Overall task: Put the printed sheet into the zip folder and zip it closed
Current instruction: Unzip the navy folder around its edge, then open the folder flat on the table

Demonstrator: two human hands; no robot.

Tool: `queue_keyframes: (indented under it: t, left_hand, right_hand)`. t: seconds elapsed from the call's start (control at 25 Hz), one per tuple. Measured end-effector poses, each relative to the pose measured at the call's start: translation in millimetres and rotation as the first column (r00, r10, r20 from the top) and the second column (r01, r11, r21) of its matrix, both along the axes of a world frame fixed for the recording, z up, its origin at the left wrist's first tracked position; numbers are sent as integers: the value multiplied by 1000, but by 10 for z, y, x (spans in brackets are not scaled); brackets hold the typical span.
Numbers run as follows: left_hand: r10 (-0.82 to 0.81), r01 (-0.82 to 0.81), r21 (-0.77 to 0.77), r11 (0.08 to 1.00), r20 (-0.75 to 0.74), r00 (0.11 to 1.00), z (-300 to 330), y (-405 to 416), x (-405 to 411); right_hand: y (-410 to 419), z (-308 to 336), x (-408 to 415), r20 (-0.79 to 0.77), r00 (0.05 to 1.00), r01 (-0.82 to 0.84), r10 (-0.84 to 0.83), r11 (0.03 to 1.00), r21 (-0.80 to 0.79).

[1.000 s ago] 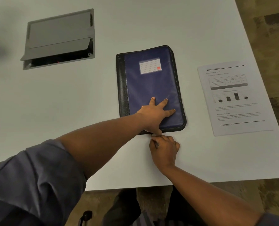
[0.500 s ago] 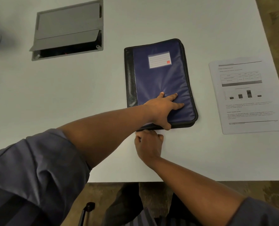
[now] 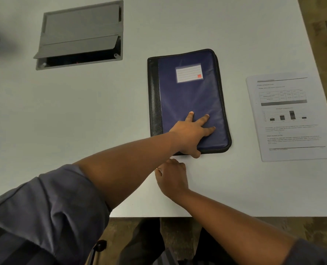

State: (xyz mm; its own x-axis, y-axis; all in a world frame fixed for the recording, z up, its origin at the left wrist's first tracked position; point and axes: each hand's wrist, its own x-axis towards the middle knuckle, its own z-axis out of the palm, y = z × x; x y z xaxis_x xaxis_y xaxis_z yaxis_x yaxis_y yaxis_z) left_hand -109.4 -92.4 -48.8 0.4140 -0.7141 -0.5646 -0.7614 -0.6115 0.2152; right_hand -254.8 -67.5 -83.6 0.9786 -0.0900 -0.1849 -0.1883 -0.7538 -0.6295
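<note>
White table [image 3: 101,121], flat matte top, near edge and right edge in view above brown patterned floor [image 3: 323,35].
Set flush in far left area: grey cable hatch [image 3: 80,33], near flap tilted open over dark cavity.
Lying flat at centre: blue zip folder [image 3: 187,96], black spine on left, lined label toward far end.
Lying flat to right, well apart from folder, near right edge: printed sheet [image 3: 289,117], table and bar chart face up.
</note>
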Motion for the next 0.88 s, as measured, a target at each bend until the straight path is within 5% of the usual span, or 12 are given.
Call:
queue_keyframes:
  t: [0.24,0.48,0.6,0.72,0.88]
  left_hand:
    - [87,-87,-71,994,-4,996,-56,111,-42]
    - [306,-355,-257,899,-210,928,-155,527,-155]
    - [480,-512,-316,799,-179,859,-175,757,-244]
    - [710,-721,-311,619,-169,683,-176,972,-318]
    - [850,-920,-283,272,-378,368,-169,1109,-317]
  right_hand:
    - [-801,140,-137,-116,985,-119,127,990,73]
    - [-1515,216,145,66,959,275,-277,961,36]
    - [-1694,133,268,4,919,393,-393,919,-9]
    - [-1737,63,345,-120,887,447,-446,894,-27]
    - [-1725,56,382,-182,837,538,-517,837,97]
